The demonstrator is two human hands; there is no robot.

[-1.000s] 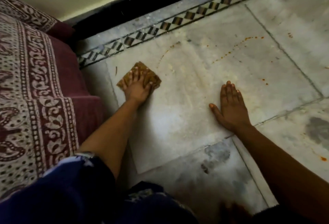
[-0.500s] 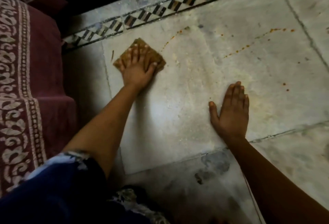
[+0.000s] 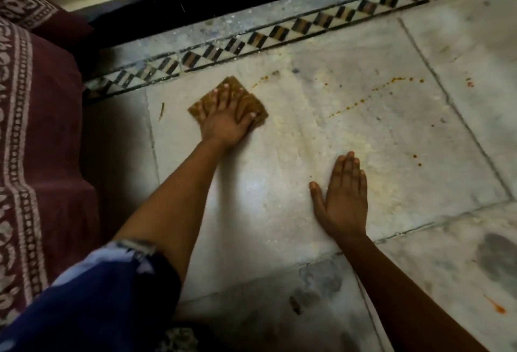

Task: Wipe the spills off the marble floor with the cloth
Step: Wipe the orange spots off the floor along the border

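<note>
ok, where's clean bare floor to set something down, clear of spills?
Best patch: the pale tile between the left hand on the cloth and the flat right hand. Also bare beside the bedspread, left of the cloth. Crowded: orange drips up right toward the patterned border, plus a smear at bottom right.

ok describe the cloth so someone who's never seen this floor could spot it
Find the checkered border strip along the marble floor. Just below it, the left hand presses flat on the cloth, a small brown-gold square, the only fabric on the pale tile.
</note>
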